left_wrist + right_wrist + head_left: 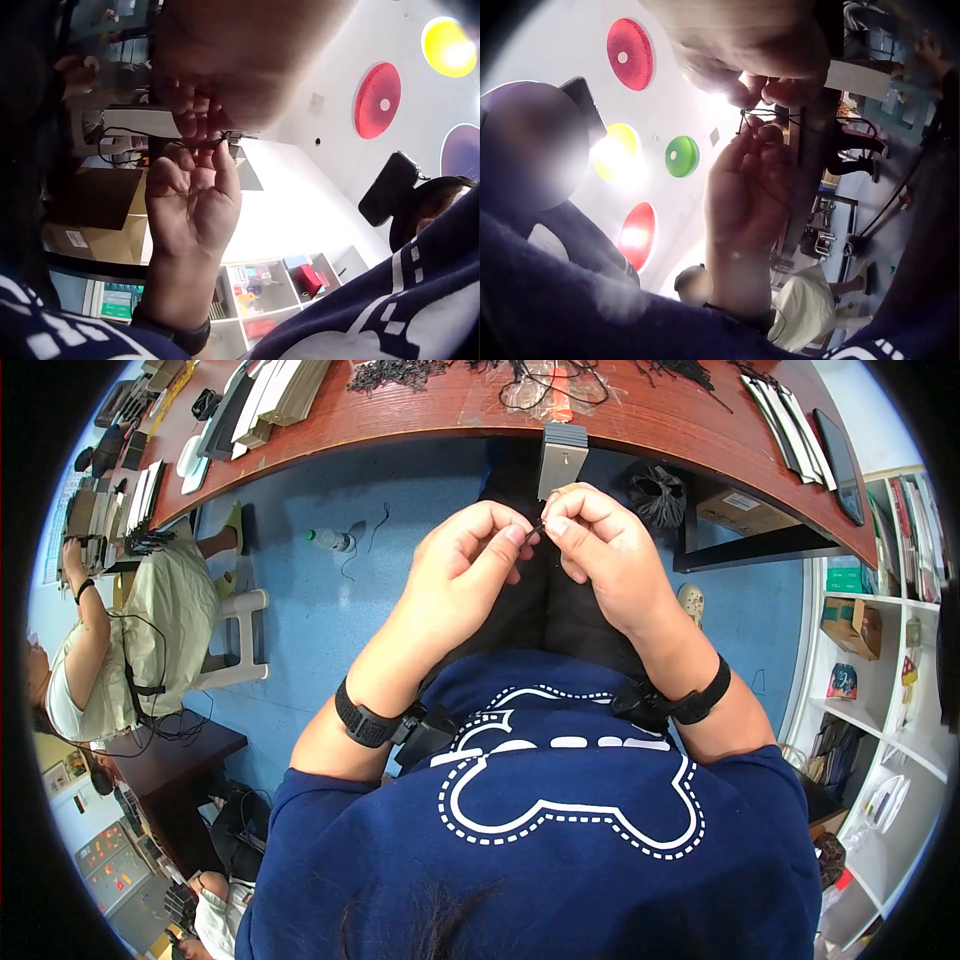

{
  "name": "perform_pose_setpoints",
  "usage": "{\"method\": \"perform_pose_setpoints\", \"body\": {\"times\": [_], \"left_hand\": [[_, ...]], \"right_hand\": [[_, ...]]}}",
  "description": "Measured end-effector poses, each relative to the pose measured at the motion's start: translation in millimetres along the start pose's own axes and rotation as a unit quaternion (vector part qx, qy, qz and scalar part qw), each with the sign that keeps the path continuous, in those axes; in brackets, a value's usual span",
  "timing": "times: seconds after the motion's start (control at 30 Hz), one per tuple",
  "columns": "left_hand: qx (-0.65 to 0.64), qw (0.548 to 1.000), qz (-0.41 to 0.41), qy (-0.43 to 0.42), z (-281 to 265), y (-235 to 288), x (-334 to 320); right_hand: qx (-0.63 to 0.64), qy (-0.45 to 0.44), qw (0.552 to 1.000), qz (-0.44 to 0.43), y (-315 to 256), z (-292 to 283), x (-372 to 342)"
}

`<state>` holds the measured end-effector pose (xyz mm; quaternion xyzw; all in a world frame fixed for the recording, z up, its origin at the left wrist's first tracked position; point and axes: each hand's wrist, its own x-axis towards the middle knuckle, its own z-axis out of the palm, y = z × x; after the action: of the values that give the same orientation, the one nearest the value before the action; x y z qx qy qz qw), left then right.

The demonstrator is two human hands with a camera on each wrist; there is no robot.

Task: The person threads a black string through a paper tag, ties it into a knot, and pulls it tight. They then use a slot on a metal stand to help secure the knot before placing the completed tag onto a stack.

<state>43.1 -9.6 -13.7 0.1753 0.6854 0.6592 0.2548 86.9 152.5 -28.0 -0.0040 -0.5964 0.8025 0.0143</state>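
My left hand [465,570] and right hand [610,555] meet over my lap, just below the table edge. Between their fingertips runs a thin black cord [535,533], pinched by thumb and fingers on both sides. Seen from the left wrist, the cord [202,142] crosses between the hands and a loop hangs off to one side. A small knot-like bunch [744,112] shows on it in the right wrist view. Just beyond the fingertips, a grey stack of cards [563,465] with a small hole juts from the table edge.
On the brown table [430,415] lie loose black cords [545,390], a dark pile [395,372] and card stacks [285,405]. A tablet [838,465] lies at the right end. Below are a bottle [330,540] and a black bag [657,495]. Another person sits at left.
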Motion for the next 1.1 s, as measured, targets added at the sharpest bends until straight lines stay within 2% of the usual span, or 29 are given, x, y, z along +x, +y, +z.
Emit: {"method": "perform_pose_setpoints", "body": {"times": [0.03, 0.1, 0.17, 0.3, 0.47, 0.53, 0.57, 0.63, 0.67, 0.73, 0.77, 0.83, 0.9, 1.0, 1.07, 1.1], "left_hand": [[0.0, 1.0, 0.0, 0.0, 1, -1, 0], [0.041, 0.993, 0.083, 0.067, 2, -2, -1], [0.084, 0.989, 0.094, 0.072, 4, 7, -2], [0.21, 0.968, 0.107, 0.09, 4, 2, -2], [0.167, 0.978, 0.093, 0.085, 6, -1, -1], [0.06, 0.997, -0.003, 0.043, 4, -3, 1], [0.06, 0.997, -0.003, 0.043, 5, -4, 1], [0.1, 0.99, 0.061, 0.078, 6, -4, -3], [0.099, 0.99, 0.057, 0.078, 7, -1, -8], [0.274, 0.924, 0.229, 0.135, 8, 5, -11], [0.274, 0.924, 0.229, 0.135, 7, 4, -9], [0.361, 0.865, 0.325, 0.123, 3, 2, -3], [0.358, 0.869, 0.317, 0.129, 4, 1, -3], [0.356, 0.874, 0.3, 0.138, 6, 3, 2], [0.359, 0.879, 0.281, 0.138, 7, 5, 0], [0.327, 0.908, 0.227, 0.13, 8, 5, -1]], "right_hand": [[0.02, 0.002, 0.999, 0.026, -1, -1, 0], [0.04, 0.004, 0.998, 0.051, -1, -2, 0], [-0.001, 0.005, 1.0, 0.019, -1, 0, 1], [-0.037, -0.003, 0.999, 0.02, -2, 0, 0], [-0.047, 0.012, 0.999, -0.013, 2, 3, -1], [-0.047, 0.017, 0.999, -0.019, 3, 3, -1], [-0.048, 0.023, 0.998, -0.024, 4, 3, -1], [-0.045, 0.03, 0.999, -0.004, 2, 2, -5], [-0.042, 0.037, 0.998, 0.017, 1, 4, -8], [-0.037, 0.034, 0.998, 0.025, 0, 4, -8], [-0.032, 0.031, 0.998, 0.032, 0, 4, -8], [-0.027, 0.026, 0.998, 0.041, -1, 5, -8], [-0.023, 0.022, 0.998, 0.05, 0, 6, -8], [-0.042, 0.034, 0.998, 0.01, 9, 2, -2], [-0.127, 0.045, 0.988, -0.073, 14, 2, -1], [-0.127, 0.045, 0.988, -0.073, 14, 4, -1]]}}
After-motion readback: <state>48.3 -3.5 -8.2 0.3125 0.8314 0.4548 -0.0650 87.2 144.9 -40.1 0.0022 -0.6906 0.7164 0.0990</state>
